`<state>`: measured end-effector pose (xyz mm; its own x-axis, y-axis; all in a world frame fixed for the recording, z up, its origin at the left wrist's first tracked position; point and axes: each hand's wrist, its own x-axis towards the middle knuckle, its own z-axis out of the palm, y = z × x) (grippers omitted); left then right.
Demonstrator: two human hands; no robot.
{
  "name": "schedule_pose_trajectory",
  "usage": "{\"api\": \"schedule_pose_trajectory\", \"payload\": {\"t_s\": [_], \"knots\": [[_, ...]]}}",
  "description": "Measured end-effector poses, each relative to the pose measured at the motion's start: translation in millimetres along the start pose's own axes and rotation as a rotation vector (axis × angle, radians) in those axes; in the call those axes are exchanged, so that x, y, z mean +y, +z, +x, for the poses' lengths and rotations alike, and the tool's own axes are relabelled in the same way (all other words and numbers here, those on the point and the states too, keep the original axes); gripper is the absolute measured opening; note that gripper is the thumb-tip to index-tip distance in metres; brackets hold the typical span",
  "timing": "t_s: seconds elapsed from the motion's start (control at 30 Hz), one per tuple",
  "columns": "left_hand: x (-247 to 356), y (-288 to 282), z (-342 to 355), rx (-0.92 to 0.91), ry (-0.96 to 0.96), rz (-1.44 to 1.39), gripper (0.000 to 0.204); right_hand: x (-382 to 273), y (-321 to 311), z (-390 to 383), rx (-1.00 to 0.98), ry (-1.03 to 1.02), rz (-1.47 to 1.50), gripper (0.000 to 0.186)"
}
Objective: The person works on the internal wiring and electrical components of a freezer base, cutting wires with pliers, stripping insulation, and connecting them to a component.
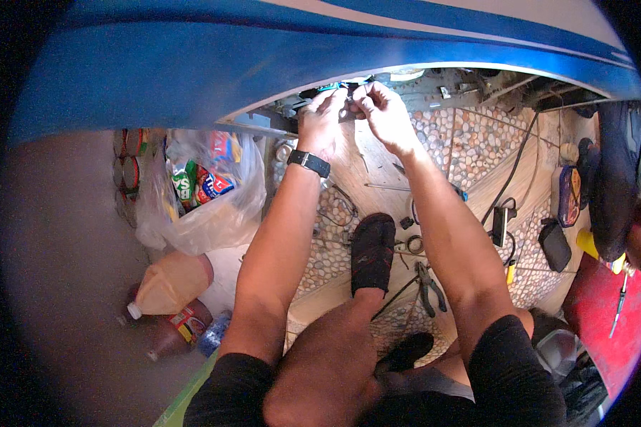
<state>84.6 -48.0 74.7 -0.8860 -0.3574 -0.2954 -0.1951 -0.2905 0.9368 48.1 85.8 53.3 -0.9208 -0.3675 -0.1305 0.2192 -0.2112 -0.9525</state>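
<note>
My left hand (322, 127), with a black watch (308, 163) on its wrist, reaches up to the curved opening under a blue painted panel (263, 64) with white stripes. Its fingers are pinched together. Close beside it, my right hand (388, 117) also pinches with thumb and forefinger, the fingertips of both hands almost meeting. What they hold is small and dark, maybe thin wire, and too washed out by bright light to name. Behind the fingers, a blue-green thing (330, 87) shows in the opening. Dark metal parts (502, 84) are visible further right.
Pliers (427, 290), a tape roll (414, 244) and a thin rod (387, 187) lie on the pebbled tile floor (434, 132). A cable (513, 167) runs down to a power strip (501, 222). On the left are a plastic bag of packets (210, 228) and bottles (171, 285). A red surface (605, 320) is at right.
</note>
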Motion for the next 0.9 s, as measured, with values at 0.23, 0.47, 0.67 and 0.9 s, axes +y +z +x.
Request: {"api": "schedule_pose_trajectory", "payload": {"t_s": [0.23, 0.47, 0.67, 0.9], "knots": [[1.0, -2.3, 0.0, -0.069, 0.023, 0.097, 0.020, -2.6, -6.3, 4.6, -0.063, 0.081, 0.200, 0.007], [6.2, -7.8, 6.6, -0.221, -0.091, -0.064, 0.016, 2.5, 2.3, 3.5, -0.056, 0.023, 0.290, 0.009], [7.7, -1.3, 7.9, -0.126, -0.131, -0.010, 0.021, 24.4, 27.9, -3.7, 0.195, -0.167, 0.250, 0.007], [9.4, 11.0, 9.2, -0.082, -0.144, -0.135, 0.023, 33.6, 49.9, -4.1, 0.369, -0.050, 0.300, 0.006]]}}
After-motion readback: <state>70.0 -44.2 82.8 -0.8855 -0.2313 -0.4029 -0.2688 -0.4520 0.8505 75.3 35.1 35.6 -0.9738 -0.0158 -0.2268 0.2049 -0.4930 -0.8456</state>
